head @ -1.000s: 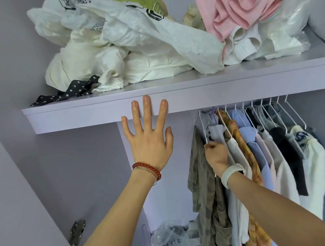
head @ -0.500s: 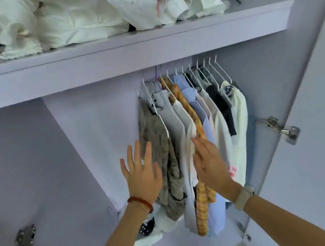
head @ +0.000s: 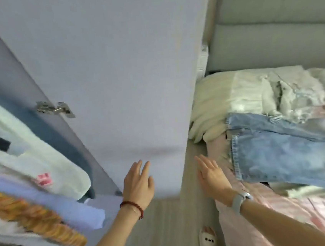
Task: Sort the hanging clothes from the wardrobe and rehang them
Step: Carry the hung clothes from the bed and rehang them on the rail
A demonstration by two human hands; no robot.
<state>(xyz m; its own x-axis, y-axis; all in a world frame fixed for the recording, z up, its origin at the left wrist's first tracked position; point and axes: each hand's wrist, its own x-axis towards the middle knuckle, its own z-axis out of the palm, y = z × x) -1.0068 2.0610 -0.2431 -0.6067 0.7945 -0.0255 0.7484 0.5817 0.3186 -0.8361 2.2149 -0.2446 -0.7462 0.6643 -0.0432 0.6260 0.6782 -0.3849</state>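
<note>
The hanging clothes show at the left edge, blurred: a white fleece top, a pale blue shirt, an orange plaid shirt. My left hand, with a red bead bracelet, floats with straight fingers in front of the open wardrobe door, holding nothing. My right hand, with a watch on the wrist, reaches with straight fingers toward the bed's edge, beside folded blue jeans. It holds nothing.
The bed with a pink cover fills the right side, with white garments piled behind the jeans and a grey headboard. A door hinge sits at left. A foot in a white slipper stands on the wooden floor.
The view has swung right from the wardrobe rail to the door and bed. Both hands have left the hanging clothes and now hover empty lower down.
</note>
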